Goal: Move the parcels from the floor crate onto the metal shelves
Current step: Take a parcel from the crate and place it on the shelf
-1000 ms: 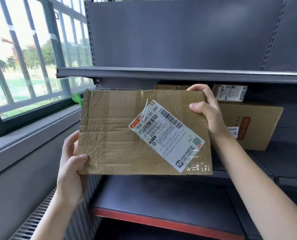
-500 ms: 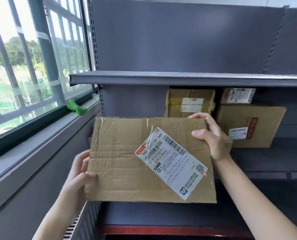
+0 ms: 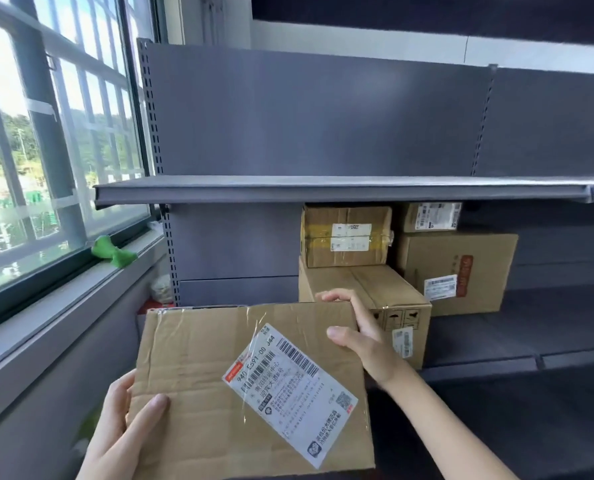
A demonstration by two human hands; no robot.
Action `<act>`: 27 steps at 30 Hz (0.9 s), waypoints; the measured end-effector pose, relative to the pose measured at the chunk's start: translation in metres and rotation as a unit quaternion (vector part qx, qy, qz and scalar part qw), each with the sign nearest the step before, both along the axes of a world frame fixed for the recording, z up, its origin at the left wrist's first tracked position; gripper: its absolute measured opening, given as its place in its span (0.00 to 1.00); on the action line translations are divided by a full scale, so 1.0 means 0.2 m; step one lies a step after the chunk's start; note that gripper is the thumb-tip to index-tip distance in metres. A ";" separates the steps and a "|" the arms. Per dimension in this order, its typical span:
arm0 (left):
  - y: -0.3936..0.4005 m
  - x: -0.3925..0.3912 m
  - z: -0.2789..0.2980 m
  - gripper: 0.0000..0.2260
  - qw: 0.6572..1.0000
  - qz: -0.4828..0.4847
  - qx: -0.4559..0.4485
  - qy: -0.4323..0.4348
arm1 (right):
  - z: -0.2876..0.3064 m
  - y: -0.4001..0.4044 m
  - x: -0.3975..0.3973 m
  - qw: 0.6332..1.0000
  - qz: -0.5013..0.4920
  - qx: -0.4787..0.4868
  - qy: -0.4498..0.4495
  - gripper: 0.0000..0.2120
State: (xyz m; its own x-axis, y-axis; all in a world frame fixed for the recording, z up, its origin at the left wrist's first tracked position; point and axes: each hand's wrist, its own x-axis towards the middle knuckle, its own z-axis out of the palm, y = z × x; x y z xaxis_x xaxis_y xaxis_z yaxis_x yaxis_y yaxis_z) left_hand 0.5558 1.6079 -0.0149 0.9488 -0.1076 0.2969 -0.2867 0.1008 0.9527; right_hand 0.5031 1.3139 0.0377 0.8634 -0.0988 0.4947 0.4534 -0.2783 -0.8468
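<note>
I hold a flat brown cardboard parcel (image 3: pixel 202 382) with a white shipping label in front of the grey metal shelves. My left hand (image 3: pixel 122 427) grips its lower left corner, thumb on top. My right hand (image 3: pixel 361 334) grips its upper right corner, fingers curled over the far edge. The parcel sits low in the head view, in front of the left part of the middle shelf (image 3: pixel 479 344). The upper shelf (image 3: pixel 288 190) above it is bare. The floor crate is out of view.
Several cardboard boxes stand stacked on the middle shelf: a taped one (image 3: pixel 347 237) on a longer box (image 3: pixel 392 296), and a small one (image 3: pixel 430 216) on a larger box (image 3: pixel 462 271). A window sill with a green object (image 3: pixel 110 252) runs along the left.
The view has tilted upward, so the parcel and both hands now sit lower in the frame. More of the upper shelf and the stacked boxes shows. Both grips are unchanged.
</note>
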 end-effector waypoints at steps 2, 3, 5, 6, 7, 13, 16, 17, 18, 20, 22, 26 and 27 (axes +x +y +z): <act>0.01 0.07 0.03 0.15 1.000 -0.007 0.015 -0.016 | 0.04 -0.01 0.06 0.999 0.020 -0.014 0.028 0.18; 0.02 0.11 0.05 0.14 0.999 -0.008 0.022 -0.024 | 0.06 -0.01 0.10 0.999 0.029 -0.004 0.039 0.17; 0.02 0.20 0.05 0.15 0.999 -0.004 0.041 -0.036 | 0.06 0.02 0.19 0.998 0.022 0.036 0.038 0.16; 0.03 0.25 0.05 0.16 0.998 0.001 0.048 -0.041 | 0.05 0.04 0.24 0.998 0.002 0.053 0.024 0.16; 0.03 0.30 0.04 0.18 0.998 0.008 0.054 -0.044 | 0.04 0.07 0.29 0.998 -0.023 0.062 0.006 0.16; -0.01 0.62 -0.09 0.17 0.991 0.091 0.086 -0.053 | -0.11 0.17 0.62 0.989 -0.119 0.045 -0.081 0.19; -0.04 0.75 -0.18 0.22 0.985 0.125 0.086 -0.079 | -0.19 0.15 0.73 0.984 -0.130 0.023 -0.119 0.19; -0.05 0.79 -0.23 0.22 0.983 0.131 0.089 -0.093 | -0.23 0.14 0.76 0.982 -0.132 0.012 -0.138 0.18; -0.06 0.83 -0.28 0.22 0.981 0.136 0.089 -0.108 | -0.26 0.13 0.80 0.979 -0.133 0.002 -0.156 0.18; -0.07 0.90 -0.38 0.22 0.977 0.141 0.082 -0.134 | -0.34 0.13 0.85 0.973 -0.134 -0.013 -0.185 0.18; -0.08 0.94 -0.46 0.20 0.974 0.135 0.073 -0.167 | -0.41 0.12 0.89 0.966 -0.140 -0.032 -0.216 0.18; -0.12 1.00 -0.59 0.18 0.972 0.126 0.054 -0.192 | -0.51 0.09 0.96 0.955 -0.140 -0.049 -0.258 0.18; -0.12 1.02 -0.62 0.19 0.972 0.125 0.052 -0.194 | -0.54 0.09 0.98 0.955 -0.134 -0.048 -0.259 0.18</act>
